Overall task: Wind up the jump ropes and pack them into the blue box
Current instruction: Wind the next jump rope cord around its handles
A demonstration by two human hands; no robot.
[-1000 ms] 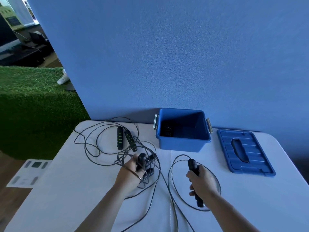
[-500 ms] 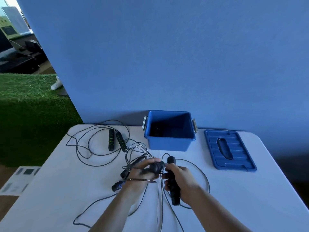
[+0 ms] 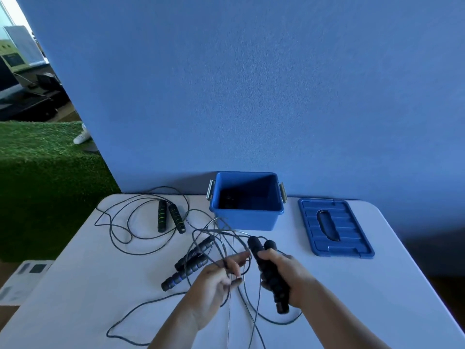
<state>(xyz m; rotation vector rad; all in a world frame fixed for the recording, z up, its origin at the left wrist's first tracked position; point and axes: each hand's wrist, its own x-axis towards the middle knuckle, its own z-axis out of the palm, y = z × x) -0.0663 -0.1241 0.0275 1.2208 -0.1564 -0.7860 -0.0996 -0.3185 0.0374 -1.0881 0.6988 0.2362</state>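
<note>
My right hand (image 3: 289, 275) grips two black jump-rope handles (image 3: 266, 263) side by side, just in front of the open blue box (image 3: 246, 220). My left hand (image 3: 214, 283) is beside them with its fingers spread and mostly straight, and loops of the thin dark cord (image 3: 221, 238) are draped across its fingers. A second pair of black handles (image 3: 191, 263) lies on the table left of my hands. A third rope with green-striped handles (image 3: 168, 217) lies loosely coiled at the back left. Something dark lies at the bottom of the box.
The blue lid (image 3: 334, 227) lies flat to the right of the box. The white table (image 3: 75, 285) ends at a blue wall behind. Loose cord trails toward the front edge. Green turf and the floor lie off the table's left side.
My left hand has passed its handle to my right hand, which now holds both. The left hand has let go and spread its fingers among the cord loops. The view tilted down slightly.
</note>
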